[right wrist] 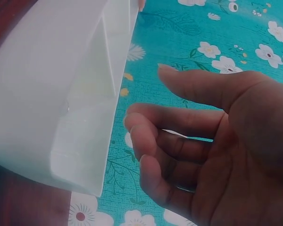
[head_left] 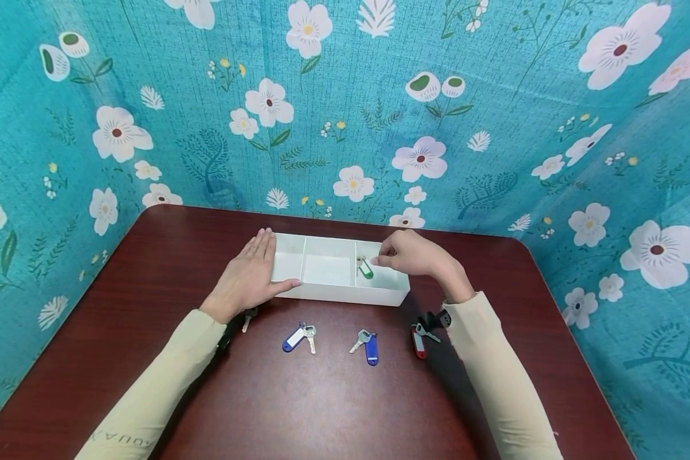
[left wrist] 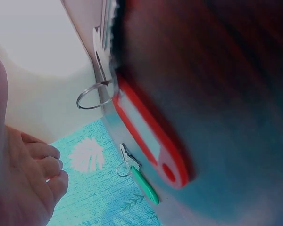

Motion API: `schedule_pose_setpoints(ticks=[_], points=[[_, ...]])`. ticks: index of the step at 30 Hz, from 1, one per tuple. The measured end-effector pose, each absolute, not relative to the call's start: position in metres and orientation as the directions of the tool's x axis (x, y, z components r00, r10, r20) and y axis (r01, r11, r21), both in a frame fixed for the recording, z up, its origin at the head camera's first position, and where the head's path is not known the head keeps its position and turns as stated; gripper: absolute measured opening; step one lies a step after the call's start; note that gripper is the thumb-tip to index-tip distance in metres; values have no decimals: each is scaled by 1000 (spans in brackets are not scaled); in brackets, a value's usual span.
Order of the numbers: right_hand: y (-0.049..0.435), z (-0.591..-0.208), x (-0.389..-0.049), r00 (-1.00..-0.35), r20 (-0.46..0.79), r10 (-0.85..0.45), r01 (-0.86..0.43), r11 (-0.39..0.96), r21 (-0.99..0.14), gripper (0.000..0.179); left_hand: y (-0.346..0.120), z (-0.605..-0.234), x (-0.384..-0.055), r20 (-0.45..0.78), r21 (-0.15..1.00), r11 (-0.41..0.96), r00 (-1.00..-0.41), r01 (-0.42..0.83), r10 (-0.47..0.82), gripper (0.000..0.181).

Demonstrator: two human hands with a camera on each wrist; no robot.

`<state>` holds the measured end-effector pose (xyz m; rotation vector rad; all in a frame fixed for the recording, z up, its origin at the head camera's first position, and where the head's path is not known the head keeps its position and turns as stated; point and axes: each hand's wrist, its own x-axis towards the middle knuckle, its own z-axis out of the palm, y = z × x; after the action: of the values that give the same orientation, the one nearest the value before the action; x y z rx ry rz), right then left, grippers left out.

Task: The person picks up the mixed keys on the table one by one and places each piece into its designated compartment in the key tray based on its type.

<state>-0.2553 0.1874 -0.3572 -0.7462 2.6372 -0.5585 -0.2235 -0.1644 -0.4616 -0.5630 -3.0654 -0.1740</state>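
A white three-compartment tray [head_left: 328,291] stands on the table. My left hand [head_left: 252,271] rests across its left end, fingers extended and thumb along the front rim. Above the right compartment is my right hand [head_left: 411,254]; the right wrist view shows that hand [right wrist: 193,146] with loosely bent fingers and nothing between them and the thumb. Just left of its fingertips, a key with a green tag [head_left: 366,268] is in the right compartment, by the divider. Below my left wrist, the left wrist view shows a red-tagged key [left wrist: 148,134] and a green-tagged key [left wrist: 144,183].
In front of the tray lie two keys with blue tags, one left [head_left: 294,339] and one right [head_left: 371,350]. A red-tagged key [head_left: 419,344] lies beside my right wrist. A flowered blue cloth [head_left: 322,179] hangs behind the dark red table [head_left: 322,409].
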Motion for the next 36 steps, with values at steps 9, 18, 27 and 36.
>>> schedule_pose_setpoints(ticks=[9,18,27,36], points=[[194,-356,-242,-822,-192,-537,-413,792,-450,18,-165,-461,-223,41,119,927,-934,357,354,122],[203,-357,-231,-823,-156,-546,-439,786,-436,18,-166,-462,-225,44,117,926,-934,358,355,123],[212,-362,-219,-840,-116,-530,-433,783,-447,16,-166,-464,-224,44,132,926,-935,354,351,125],[221,-365,-208,-866,-71,-495,-413,788,-457,18,-166,-466,-224,49,148,924,-936,353,350,124]])
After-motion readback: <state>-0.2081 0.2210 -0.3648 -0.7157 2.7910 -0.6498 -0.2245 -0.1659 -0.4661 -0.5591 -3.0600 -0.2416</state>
